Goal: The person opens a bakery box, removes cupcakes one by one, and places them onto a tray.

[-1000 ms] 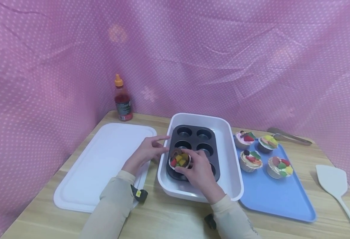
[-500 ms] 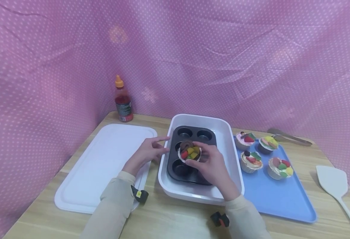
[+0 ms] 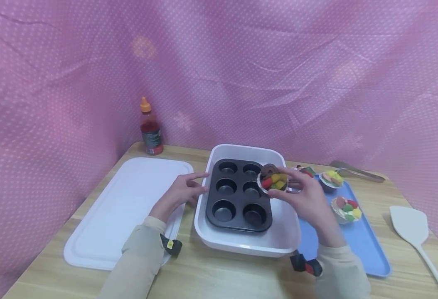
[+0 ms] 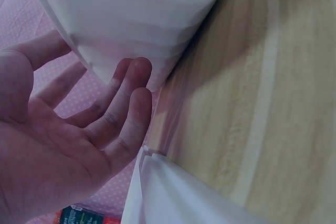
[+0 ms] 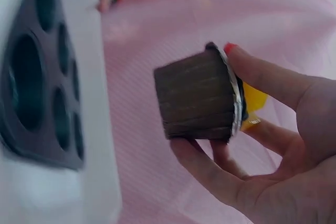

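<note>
My right hand (image 3: 314, 203) pinches a cupcake (image 3: 273, 180) topped with brown icing and red, yellow and green pieces. In the head view it hangs over the right side of a white bin (image 3: 241, 246), tilted, with its top turned towards me. The right wrist view shows its brown pleated cup (image 5: 197, 98) between thumb and fingers. Inside the bin lies a dark muffin tin (image 3: 239, 207), its several cups bare. My left hand (image 3: 178, 193) touches the bin's left rim with loosely extended fingers; in the left wrist view they lie against the white wall (image 4: 142, 19).
Right of the bin, a blue tray (image 3: 368, 251) bears cupcakes (image 3: 346, 211), partly hidden by my right arm. Metal tongs (image 3: 361, 172) lie behind it, a white spatula (image 3: 409, 226) at far right. A white board (image 3: 129, 211) lies left; a sauce bottle (image 3: 151, 135) stands behind it.
My right hand has lifted the cupcake from over the tin's near left cup and carried it right and away from me. My left hand stays at the rim.
</note>
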The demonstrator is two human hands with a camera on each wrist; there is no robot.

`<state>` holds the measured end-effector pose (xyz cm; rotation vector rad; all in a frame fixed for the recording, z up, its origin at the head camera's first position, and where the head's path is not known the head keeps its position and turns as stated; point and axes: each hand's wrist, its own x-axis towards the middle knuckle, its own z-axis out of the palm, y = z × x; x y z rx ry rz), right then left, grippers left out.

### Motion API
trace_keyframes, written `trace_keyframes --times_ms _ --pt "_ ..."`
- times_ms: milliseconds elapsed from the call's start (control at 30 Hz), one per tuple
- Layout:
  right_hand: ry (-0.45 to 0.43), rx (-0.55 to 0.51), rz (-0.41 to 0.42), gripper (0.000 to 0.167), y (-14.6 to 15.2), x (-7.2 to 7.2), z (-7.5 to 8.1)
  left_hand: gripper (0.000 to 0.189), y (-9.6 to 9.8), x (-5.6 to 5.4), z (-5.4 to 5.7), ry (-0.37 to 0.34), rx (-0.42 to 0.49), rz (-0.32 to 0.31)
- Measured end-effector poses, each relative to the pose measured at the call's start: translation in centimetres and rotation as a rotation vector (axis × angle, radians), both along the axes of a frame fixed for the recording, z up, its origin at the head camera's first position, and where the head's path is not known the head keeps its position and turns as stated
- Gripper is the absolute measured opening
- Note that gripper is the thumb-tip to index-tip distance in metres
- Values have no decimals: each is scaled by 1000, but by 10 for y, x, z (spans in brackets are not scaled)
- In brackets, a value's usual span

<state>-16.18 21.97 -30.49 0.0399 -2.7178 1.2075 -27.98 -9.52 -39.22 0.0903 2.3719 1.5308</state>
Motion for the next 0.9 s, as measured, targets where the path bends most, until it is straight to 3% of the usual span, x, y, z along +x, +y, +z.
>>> trace_keyframes --times_ms 200,367,633,900 --pt "-18 21 -22 75 41 14 14 56 0 1 0 2 -22 1" --pt "-59 2 -34 76 78 23 14 56 0 0 -1 12 -19 -13" --pt "-93 -33 3 68 125 28 -3 57 0 -1 -3 9 15 -14" --pt "-141 -35 104 66 143 22 -23 57 -1 -1 -3 5 9 -17"
